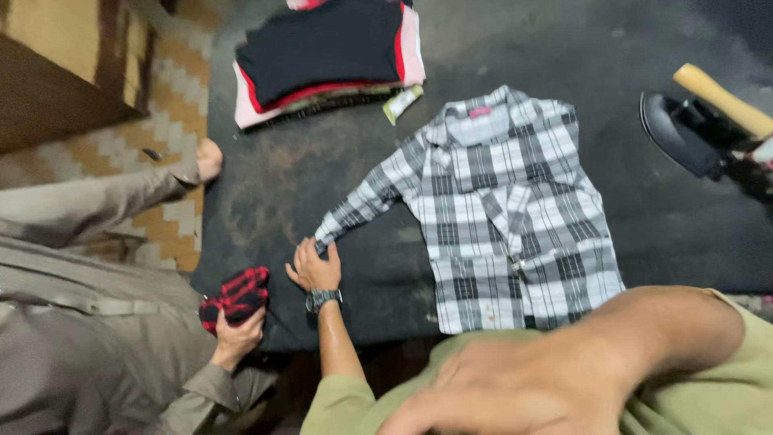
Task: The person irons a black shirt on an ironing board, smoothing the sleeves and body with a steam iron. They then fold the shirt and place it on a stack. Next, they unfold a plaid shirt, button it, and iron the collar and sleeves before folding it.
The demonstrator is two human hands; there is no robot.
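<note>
The left hand (312, 267) pinches the cuff of the black-and-white plaid shirt (507, 209), drawing the sleeve straight so the garment lies flat, front up, mid-table. The right hand (515, 387) passes blurred near the camera, fingers loose, holding nothing. The dark padded table (266, 185) (worn, stained) carries folded clothes (326, 52) and an iron (700, 121); a co-worker's hand (237, 338) grips red checked cloth (237, 294) beside patterned floor (173, 121).

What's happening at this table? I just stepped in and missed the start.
A grey plaid shirt lies spread flat on the dark table. The wearer's left hand pinches the shirt's sleeve cuff; the right hand is blurred, close to the camera, holding nothing visible. Beside them a co-worker in grey grips a red-and-black checked cloth. A stack of folded clothes sits at the far edge, an iron to the right.
</note>
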